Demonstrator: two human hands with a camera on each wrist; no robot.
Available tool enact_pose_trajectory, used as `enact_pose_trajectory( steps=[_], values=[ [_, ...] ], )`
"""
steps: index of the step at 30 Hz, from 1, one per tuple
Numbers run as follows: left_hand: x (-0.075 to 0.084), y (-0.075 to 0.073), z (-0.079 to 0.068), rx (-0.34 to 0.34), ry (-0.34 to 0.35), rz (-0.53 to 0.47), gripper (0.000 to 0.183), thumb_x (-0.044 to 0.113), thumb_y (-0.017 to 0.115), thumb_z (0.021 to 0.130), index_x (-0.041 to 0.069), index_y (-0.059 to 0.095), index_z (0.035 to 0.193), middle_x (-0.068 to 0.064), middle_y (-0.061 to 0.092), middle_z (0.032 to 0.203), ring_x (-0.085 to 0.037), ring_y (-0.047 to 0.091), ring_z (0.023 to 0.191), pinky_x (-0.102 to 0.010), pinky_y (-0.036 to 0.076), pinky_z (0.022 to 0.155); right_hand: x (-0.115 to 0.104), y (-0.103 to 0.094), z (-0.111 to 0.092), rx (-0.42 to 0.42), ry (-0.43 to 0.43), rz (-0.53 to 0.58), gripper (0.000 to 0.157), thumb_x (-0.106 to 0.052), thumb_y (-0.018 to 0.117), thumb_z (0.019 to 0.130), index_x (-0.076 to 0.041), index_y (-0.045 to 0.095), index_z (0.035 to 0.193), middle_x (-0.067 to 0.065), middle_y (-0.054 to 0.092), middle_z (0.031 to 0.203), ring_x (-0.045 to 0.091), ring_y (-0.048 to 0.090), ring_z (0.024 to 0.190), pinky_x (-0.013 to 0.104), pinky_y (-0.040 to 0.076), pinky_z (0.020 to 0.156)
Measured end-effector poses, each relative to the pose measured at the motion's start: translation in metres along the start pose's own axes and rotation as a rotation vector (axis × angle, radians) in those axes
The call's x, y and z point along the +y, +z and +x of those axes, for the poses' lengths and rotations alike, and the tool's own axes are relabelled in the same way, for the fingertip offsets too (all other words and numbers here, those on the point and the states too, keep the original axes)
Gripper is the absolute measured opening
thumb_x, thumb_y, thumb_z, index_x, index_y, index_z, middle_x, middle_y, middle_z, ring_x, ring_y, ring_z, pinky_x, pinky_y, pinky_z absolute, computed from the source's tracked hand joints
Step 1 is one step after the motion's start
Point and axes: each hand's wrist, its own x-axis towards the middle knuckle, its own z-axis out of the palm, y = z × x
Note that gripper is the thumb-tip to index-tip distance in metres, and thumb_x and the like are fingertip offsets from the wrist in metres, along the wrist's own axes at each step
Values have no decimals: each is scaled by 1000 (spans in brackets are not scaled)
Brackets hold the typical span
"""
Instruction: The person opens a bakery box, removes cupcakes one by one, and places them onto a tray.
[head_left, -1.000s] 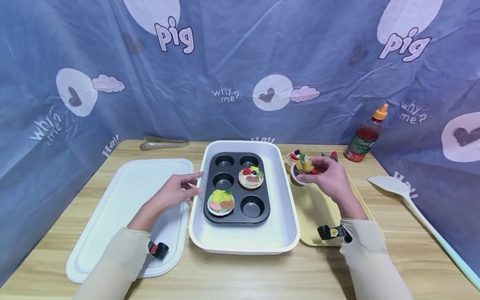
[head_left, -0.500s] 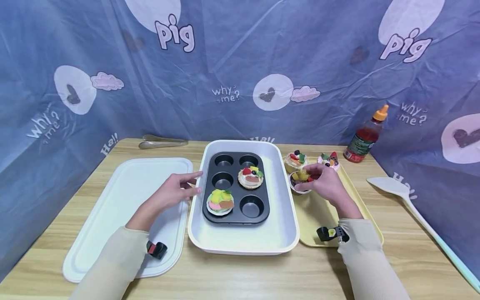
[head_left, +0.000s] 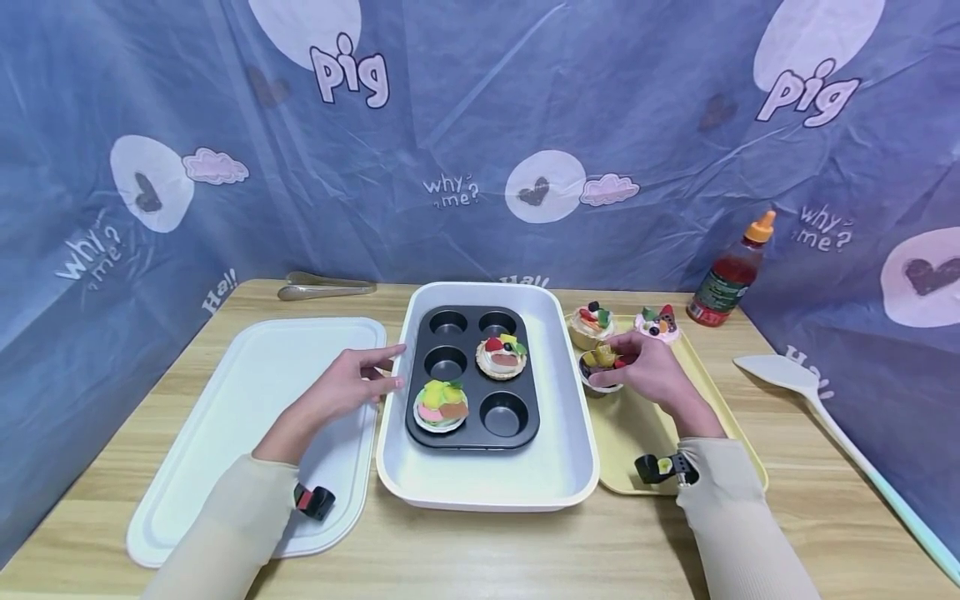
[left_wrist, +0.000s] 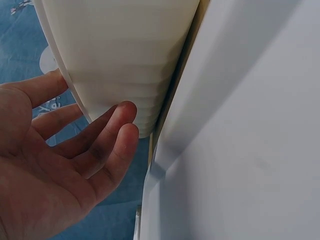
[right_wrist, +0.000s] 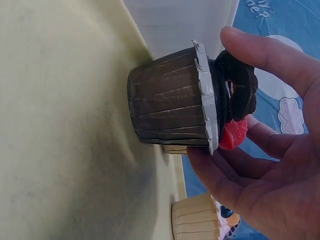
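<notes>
My right hand (head_left: 652,367) holds a toy cupcake (head_left: 597,372) at its top, over the yellow tray (head_left: 637,450). In the right wrist view this cupcake has a pleated brown cup (right_wrist: 167,100), a white rim and a red berry (right_wrist: 234,134); whether its base touches the tray is unclear. My left hand (head_left: 347,383) has its fingertips at the left rim of a deep white bin (head_left: 487,492). A black muffin pan (head_left: 480,429) lies in the bin. A yellow-topped tart (head_left: 441,407) and a cream tart (head_left: 502,357) sit in two of its cups.
Two more toy cupcakes, one with red topping (head_left: 591,323) and one pink (head_left: 657,323), stand at the tray's back. Left lies a white board (head_left: 217,417) with metal tongs (head_left: 326,286) behind. A sauce bottle (head_left: 727,283) and long white spoon (head_left: 840,417) are right.
My right hand has brought the brown cupcake down and slightly nearer me, away from the tray's back. The pink cupcake behind it has come into view. The left hand stays put.
</notes>
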Motion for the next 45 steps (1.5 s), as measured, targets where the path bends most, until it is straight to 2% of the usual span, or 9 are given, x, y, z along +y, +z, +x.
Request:
enact_pose_trajectory(
  steps=[11,20,24,31,34,39,42,45],
  values=[
    [0,0,-1,1,-9,8,57,14,73,92,4,53,145,-26,65,120,-18,60,80,-31,56,64,1,0,0,-22,-4,-9,74,-21,91,72,6,57,131,26,64,123,34,61,111,25,48,85],
    [1,0,-1,-1,-8,-10,56,12,71,93,2,52,145,-26,65,120,-16,60,79,-30,56,64,-1,-1,-1,-41,-15,-23,75,-25,89,74,6,55,133,28,63,125,37,61,115,25,48,86],
    [1,0,-1,-3,-6,-13,57,12,71,93,2,52,145,-26,65,119,-15,60,79,-29,56,64,-2,-2,-2,-63,-19,-13,77,-25,88,76,4,53,137,29,62,129,39,60,119,32,49,92],
    [1,0,-2,-3,-4,-18,56,12,71,93,2,53,145,-26,65,118,-16,60,79,-29,55,63,-6,-8,-4,-112,-29,19,81,-26,86,81,4,46,144,33,54,139,46,54,129,52,48,104],
    [0,1,-2,-8,-12,-23,55,11,71,93,3,54,145,-25,65,118,-16,60,79,-30,55,63,-11,-15,-8,-109,-34,19,82,-28,84,83,5,44,146,34,51,142,48,51,131,56,46,105],
    [1,2,-1,-13,-14,-22,55,11,72,93,4,54,145,-24,64,118,-16,60,79,-29,54,63,-27,-26,-15,-28,-47,17,77,-28,81,86,4,45,146,30,51,145,47,52,132,57,47,105],
    [2,1,-1,-8,-10,-18,55,11,72,93,4,54,144,-24,65,117,-16,60,79,-29,54,63,-45,-23,-19,-2,-67,30,71,-28,79,89,2,47,145,27,53,144,45,53,131,55,49,102],
    [1,0,-2,-5,-10,-21,55,11,72,92,4,54,144,-24,65,117,-16,60,79,-29,54,63,-65,-11,-18,-29,-97,51,67,-27,77,90,2,49,144,27,55,142,44,55,130,53,50,102]
  ],
)
